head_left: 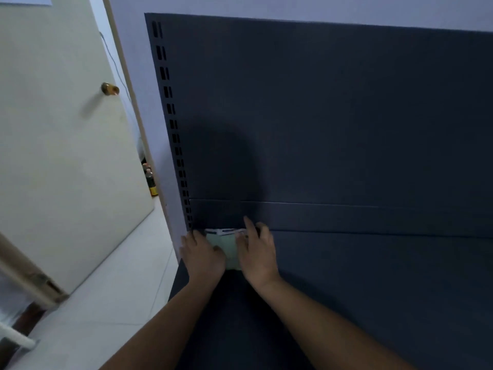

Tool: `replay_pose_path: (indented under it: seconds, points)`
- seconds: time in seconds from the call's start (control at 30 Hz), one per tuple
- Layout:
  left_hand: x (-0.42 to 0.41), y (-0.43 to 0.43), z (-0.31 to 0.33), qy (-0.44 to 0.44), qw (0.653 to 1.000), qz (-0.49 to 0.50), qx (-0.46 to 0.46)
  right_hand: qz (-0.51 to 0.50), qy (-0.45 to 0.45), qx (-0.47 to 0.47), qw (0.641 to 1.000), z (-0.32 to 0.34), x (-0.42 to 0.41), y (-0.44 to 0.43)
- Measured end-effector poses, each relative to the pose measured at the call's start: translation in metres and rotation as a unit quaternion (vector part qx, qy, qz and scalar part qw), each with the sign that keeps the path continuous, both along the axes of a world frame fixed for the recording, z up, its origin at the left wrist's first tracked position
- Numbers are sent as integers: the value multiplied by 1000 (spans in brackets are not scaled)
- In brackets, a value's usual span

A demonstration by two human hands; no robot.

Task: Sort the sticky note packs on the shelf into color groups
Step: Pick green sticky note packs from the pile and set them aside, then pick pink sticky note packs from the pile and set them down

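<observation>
- Head view: the pale green sticky note pack (227,248) is mostly covered. Only a strip of it shows between the two hands, with a blurred white label along its top edge. I cannot tell whether it is one pack or several stacked.
- The left hand (203,253) grasps the pack's left side, with the thumb lying over its face. The right hand (257,253) grasps the right side with curled fingers, and its index finger points straight up against the dark slotted metal back panel (320,116).
- Both forearms are cut off by the lower frame edge.
- Counted: one visible pack, two hands, one cream door (53,129) with one round brass knob (110,88). A few dark bottles (150,180) show past the door edge, too small to count.
- The pack sits in the back left corner of the dark blue-grey metal shelf (373,276), against the back panel and near the shelf's left edge. The shelf surface stretches bare to the right.
</observation>
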State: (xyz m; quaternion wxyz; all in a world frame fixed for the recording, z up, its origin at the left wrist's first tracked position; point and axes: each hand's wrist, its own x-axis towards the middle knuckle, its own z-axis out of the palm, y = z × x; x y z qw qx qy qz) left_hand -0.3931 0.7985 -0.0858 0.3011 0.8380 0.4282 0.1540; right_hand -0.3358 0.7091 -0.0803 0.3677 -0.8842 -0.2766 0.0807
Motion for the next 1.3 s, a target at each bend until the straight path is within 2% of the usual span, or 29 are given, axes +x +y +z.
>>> replay_pose_path:
  seconds: [0.07, 0.13, 0.23, 0.3, 0.4, 0.47, 0.6, 0.77, 0.9, 1.03, 1.13, 1.3]
  points:
    - [4, -16, 11, -16, 999, 1, 41, 10, 6, 34, 999, 14, 8, -27]
    - [16, -46, 27, -57, 995, -33, 75, 17, -9, 30, 999, 29, 22, -66]
    - [48, -116, 51, -129, 978, -141, 86, 17, -49, -11, 999, 52, 47, -143]
    - [75, -175, 62, -144, 959, -226, 88, -4, -94, -44, 995, 66, 66, -210]
    - [114, -276, 69, -120, 936, -323, 72, -50, -157, -119, 979, 81, 92, -328]
    - [139, -353, 69, -90, 926, -363, 54, -97, -165, -169, 967, 86, 108, -420]
    - [184, -476, 71, -17, 904, -426, 35, -203, -113, -229, 945, 93, 119, -589]
    - [235, -614, 89, 41, 877, -478, 24, -342, -56, -224, 911, 98, 96, -759]
    - [265, -688, 89, 76, 861, -503, 14, -397, -59, -202, 893, 98, 88, -822]
    - [287, -724, 77, 99, 853, -513, -5, -404, -52, -180, 896, 91, 108, -843]
    - [309, -736, 65, 108, 855, -502, -67, -384, -44, -182, 904, 84, 138, -846]
    - [365, -753, 50, 68, 864, -474, -158, -349, -40, -171, 920, 73, 213, -836]
